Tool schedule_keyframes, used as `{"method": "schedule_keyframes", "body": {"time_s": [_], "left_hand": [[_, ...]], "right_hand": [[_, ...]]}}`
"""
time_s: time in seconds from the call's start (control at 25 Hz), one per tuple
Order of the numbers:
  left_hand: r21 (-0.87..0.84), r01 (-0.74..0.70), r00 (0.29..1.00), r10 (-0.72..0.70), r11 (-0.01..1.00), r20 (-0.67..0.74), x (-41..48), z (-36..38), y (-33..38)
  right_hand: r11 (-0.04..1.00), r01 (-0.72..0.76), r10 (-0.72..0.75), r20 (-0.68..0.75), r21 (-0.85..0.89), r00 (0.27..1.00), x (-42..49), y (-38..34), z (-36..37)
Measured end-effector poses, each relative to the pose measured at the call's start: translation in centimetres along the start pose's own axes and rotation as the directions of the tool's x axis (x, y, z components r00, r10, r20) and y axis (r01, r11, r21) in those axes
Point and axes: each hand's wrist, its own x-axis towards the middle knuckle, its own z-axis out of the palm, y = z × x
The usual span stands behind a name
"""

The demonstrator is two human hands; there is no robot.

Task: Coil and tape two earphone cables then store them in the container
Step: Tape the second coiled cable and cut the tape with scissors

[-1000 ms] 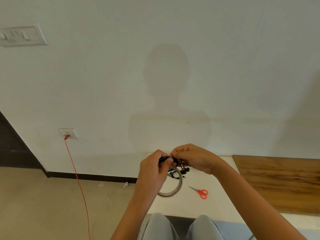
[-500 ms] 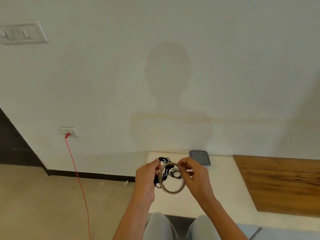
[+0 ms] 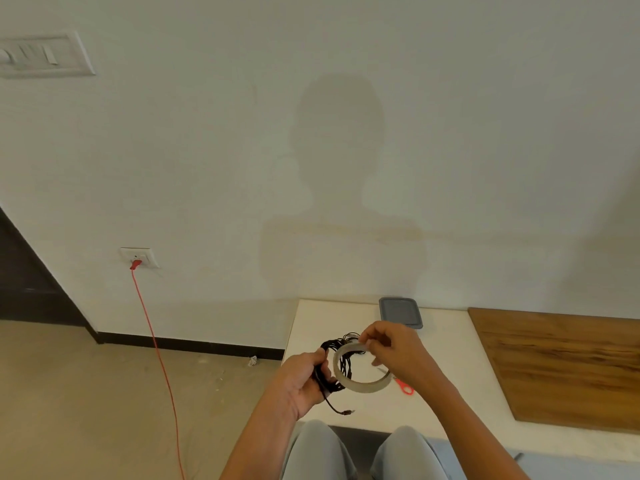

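Two hands are up over the near-left part of the table [image 3: 450, 358], both occupied.

Left hand [image 3: 303, 381]: my fingers and thumb are curled round the coil [image 3: 327, 377], a bundle of black earphone cable, gripped at its left side. One loose end hangs below the hand and ends in a plug [image 3: 346, 412] near the table's front edge.

Right hand [image 3: 394, 351]: thumb and fingertips pinch the top rim of the tape [image 3: 367, 388], a pale ring held on edge with its open middle turned toward me. The ring sits just right of the coil and overlaps it in my view. I cannot tell whether the two touch. Black strands show through and above the ring. I cannot tell whether they belong to the coil or are a second cable lying on the table behind. Whether a tape end is lifted is too small to tell.

Container [image 3: 400, 311]: grey, flat, with rounded corners. It is at the far edge of the table by the wall, apart from both hands.

Scissors [image 3: 404, 388]: red handles, on the table just beyond my right wrist, mostly hidden by the tape and hand.

Board [image 3: 561, 365]: brown wood, lying on the right part of the table.

Knees [image 3: 318, 448]: in light trousers, below the table's front edge.

Cord [image 3: 156, 341]: red, running from a wall socket [image 3: 138, 256] down across the floor on the left.
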Motion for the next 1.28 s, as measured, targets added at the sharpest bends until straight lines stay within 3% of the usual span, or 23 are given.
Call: {"method": "schedule_keyframes", "body": {"time_s": [0.2,0.4,0.56,0.68,0.8,0.92,1.08,1.2,1.28], "left_hand": [[0.275,-0.286,0.941,0.323,0.918,-0.098,1.7,0.6,-1.1],[0.478,-0.514,0.778,0.621,0.712,-0.09,1.8,0.8,-1.1],[0.625,-0.585,0.662,0.75,0.516,0.001,2.4,1.2,-0.7],[0.685,-0.618,0.573,0.817,0.385,0.058,4.3,1.4,-2.0],[0.694,-0.616,0.526,0.851,0.373,0.01,6.9,1.4,-4.2],[0.676,-0.624,0.516,0.856,0.393,-0.022,9.5,1.3,-6.8],[0.675,-0.597,0.564,0.825,0.433,-0.03,14.2,0.2,-10.4],[0.707,-0.542,0.599,0.799,0.455,-0.055,17.2,-0.8,-13.1],[0.718,-0.525,0.616,0.786,0.457,-0.05,18.9,-1.1,-14.1]], "right_hand": [[0.975,-0.207,0.184,0.219,0.087,0.958,-1.5,-0.3,0.6],[0.914,-0.39,0.317,0.399,0.115,0.86,-1.5,0.5,-0.1],[0.838,-0.518,0.396,0.463,0.172,0.793,-1.3,2.0,0.2],[0.846,-0.509,0.391,0.463,0.16,0.796,-1.3,3.2,1.2],[0.877,-0.467,0.38,0.433,0.113,0.817,-1.3,5.3,2.5],[0.885,-0.465,0.408,0.447,0.02,0.796,-1.3,8.0,4.5],[0.868,-0.459,0.495,0.394,-0.187,0.775,-0.9,11.6,7.4],[0.84,-0.274,0.464,0.357,-0.469,0.81,-0.6,12.3,8.7],[0.822,-0.209,0.44,0.36,-0.529,0.823,0.0,13.5,10.3]]}}
